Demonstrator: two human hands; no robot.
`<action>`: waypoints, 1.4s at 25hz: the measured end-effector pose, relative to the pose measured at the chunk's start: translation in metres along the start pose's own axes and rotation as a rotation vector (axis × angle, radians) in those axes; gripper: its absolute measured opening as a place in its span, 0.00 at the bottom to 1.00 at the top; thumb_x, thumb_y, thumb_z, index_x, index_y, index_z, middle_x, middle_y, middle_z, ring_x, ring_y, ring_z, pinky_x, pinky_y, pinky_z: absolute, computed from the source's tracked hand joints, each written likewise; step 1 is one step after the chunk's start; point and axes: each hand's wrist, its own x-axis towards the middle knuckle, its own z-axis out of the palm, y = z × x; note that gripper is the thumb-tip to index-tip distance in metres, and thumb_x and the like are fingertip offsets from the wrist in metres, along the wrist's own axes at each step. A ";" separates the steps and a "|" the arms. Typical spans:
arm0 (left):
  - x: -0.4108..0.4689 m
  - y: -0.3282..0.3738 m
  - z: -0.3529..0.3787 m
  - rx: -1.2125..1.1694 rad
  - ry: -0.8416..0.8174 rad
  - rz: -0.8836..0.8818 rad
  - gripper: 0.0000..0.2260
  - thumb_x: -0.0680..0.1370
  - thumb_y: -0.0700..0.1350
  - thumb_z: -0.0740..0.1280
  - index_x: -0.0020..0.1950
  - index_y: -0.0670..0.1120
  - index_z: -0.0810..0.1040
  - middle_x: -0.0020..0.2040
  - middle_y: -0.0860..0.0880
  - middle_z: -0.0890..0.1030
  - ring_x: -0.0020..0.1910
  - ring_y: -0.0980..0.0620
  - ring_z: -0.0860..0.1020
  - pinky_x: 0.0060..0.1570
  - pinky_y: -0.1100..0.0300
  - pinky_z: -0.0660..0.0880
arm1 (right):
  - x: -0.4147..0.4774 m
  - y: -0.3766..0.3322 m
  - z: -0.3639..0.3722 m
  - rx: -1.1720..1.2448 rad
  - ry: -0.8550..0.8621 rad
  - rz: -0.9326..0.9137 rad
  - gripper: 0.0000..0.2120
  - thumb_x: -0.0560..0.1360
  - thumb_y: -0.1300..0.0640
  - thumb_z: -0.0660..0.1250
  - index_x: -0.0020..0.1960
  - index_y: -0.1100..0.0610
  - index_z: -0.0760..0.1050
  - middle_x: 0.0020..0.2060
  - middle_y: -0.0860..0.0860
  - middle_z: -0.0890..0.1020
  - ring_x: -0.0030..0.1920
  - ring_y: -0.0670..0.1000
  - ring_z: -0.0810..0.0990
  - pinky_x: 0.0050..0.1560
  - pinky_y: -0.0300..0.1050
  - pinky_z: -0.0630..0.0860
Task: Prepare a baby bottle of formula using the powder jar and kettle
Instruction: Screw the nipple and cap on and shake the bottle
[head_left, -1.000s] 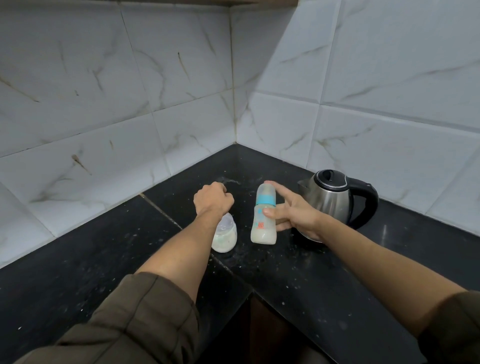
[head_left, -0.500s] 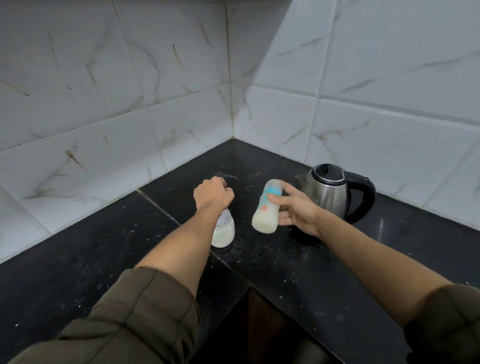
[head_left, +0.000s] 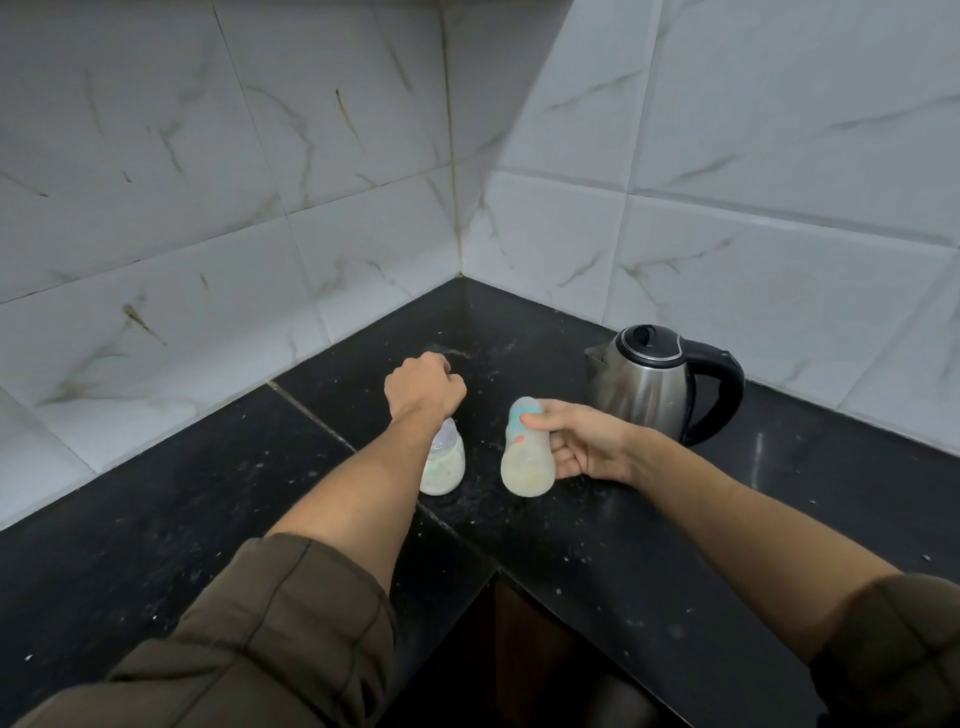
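My right hand (head_left: 584, 441) grips a slim baby bottle (head_left: 525, 457) with a blue band, lifted off the black counter (head_left: 623, 519) and tilted, its base toward me; milky liquid shows inside. My left hand (head_left: 423, 387) is a closed fist held just beyond and above a short round bottle (head_left: 444, 465) of pale powder or formula, which stands on the counter partly hidden by my left wrist. I cannot tell whether the fist holds anything. A steel kettle (head_left: 649, 384) with a black lid and handle stands behind my right hand, apart from it.
White marble-look tiled walls (head_left: 311, 182) meet in the corner behind the counter. White specks of powder are scattered over the counter around the bottles. The counter's inner front edge (head_left: 493, 571) drops to a dark cabinet gap below.
My right hand took hold of the slim bottle, lifted it from standing and tipped it, base toward me. My left fist stayed by the round bottle.
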 end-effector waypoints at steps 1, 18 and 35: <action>0.000 0.000 0.000 -0.002 -0.004 -0.001 0.12 0.81 0.48 0.65 0.60 0.49 0.85 0.48 0.48 0.86 0.47 0.47 0.83 0.52 0.52 0.81 | 0.000 -0.002 0.001 0.008 0.012 -0.015 0.23 0.79 0.49 0.74 0.72 0.51 0.75 0.57 0.61 0.88 0.48 0.56 0.90 0.39 0.46 0.86; -0.001 -0.004 0.001 0.024 -0.004 0.006 0.12 0.81 0.47 0.65 0.59 0.48 0.85 0.47 0.48 0.86 0.42 0.49 0.79 0.49 0.53 0.80 | 0.002 0.004 0.000 -0.016 -0.010 0.015 0.25 0.77 0.49 0.76 0.72 0.52 0.75 0.54 0.60 0.89 0.47 0.56 0.90 0.39 0.47 0.86; 0.000 -0.007 -0.001 0.061 -0.011 -0.006 0.11 0.80 0.47 0.65 0.57 0.48 0.85 0.45 0.48 0.85 0.43 0.47 0.82 0.54 0.49 0.81 | -0.003 -0.005 0.001 0.013 -0.078 -0.282 0.43 0.69 0.52 0.84 0.78 0.39 0.66 0.63 0.58 0.86 0.60 0.63 0.87 0.52 0.57 0.86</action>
